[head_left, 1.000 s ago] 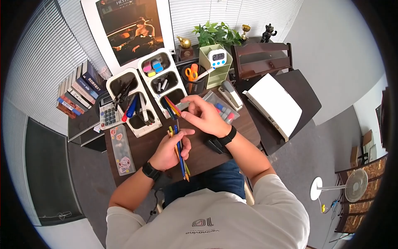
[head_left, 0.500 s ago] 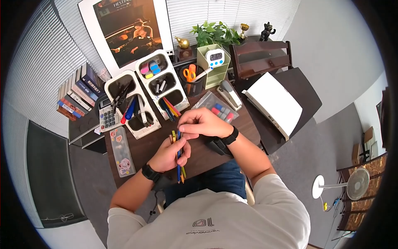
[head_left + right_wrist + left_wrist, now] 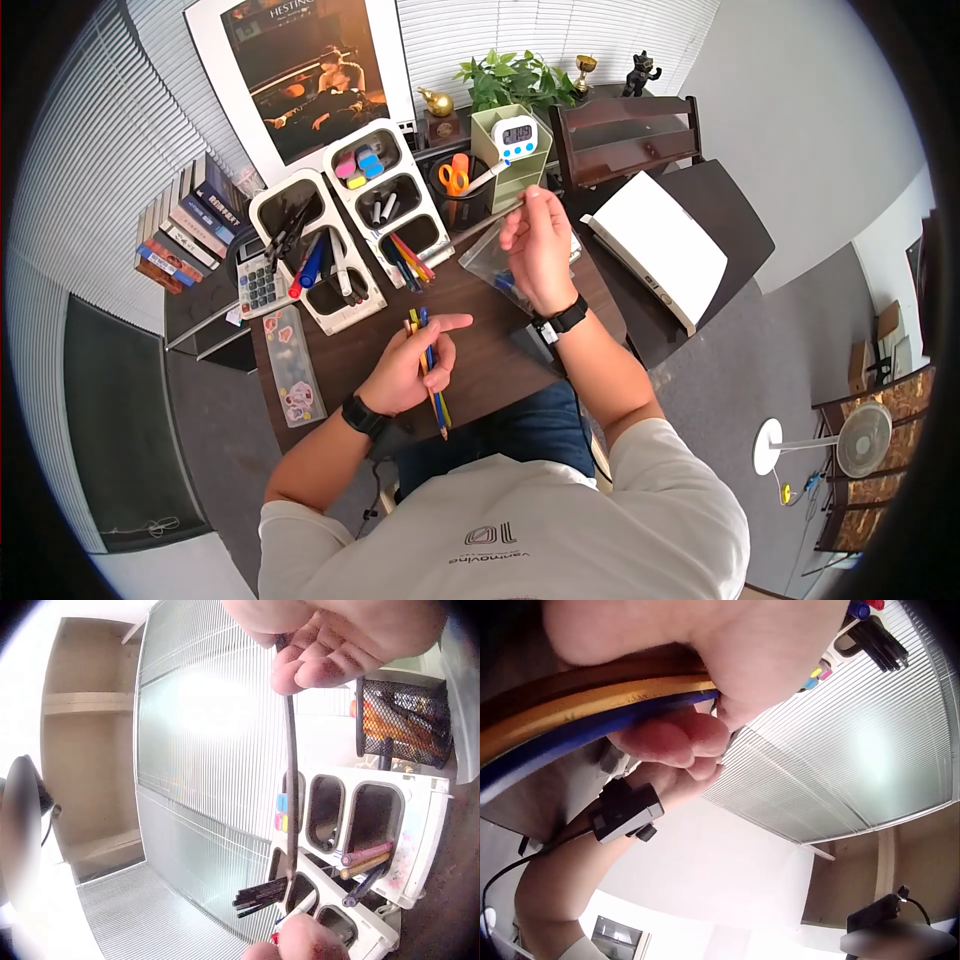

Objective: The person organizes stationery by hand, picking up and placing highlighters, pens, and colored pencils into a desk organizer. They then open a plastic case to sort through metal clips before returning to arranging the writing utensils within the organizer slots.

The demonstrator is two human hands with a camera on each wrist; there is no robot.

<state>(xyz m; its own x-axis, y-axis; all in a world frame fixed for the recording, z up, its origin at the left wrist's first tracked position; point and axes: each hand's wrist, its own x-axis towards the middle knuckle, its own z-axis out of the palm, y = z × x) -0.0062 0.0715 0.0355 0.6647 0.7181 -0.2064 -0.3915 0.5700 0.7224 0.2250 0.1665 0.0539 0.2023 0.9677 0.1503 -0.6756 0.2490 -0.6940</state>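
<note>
Several coloured pencils [image 3: 437,392] stand in a bundle gripped by the left hand [image 3: 408,368], its index finger stretched out to the right. Blue and yellow-orange pencils [image 3: 592,709] pass beneath the thumb in the left wrist view. Raised over the clear pouch [image 3: 487,262], the right hand [image 3: 542,250] pinches one thin dark pencil [image 3: 292,765], which slants down-left in the head view. Beyond the left hand, red, yellow and blue pencils [image 3: 408,262] lean in the front compartment of the right white organizer [image 3: 372,222].
The left organizer [image 3: 350,318] holds pens and markers. Around them are a calculator [image 3: 262,287], a sticker-covered case [image 3: 293,370], a mesh cup [image 3: 462,208] with scissors, a green holder [image 3: 508,185] with a timer, and a white box [image 3: 660,250] on the right.
The right hand has drawn away from the left hand, up and to the right, with the dark pencil pinched in it. The left hand stays about where it was, index finger now extended.
</note>
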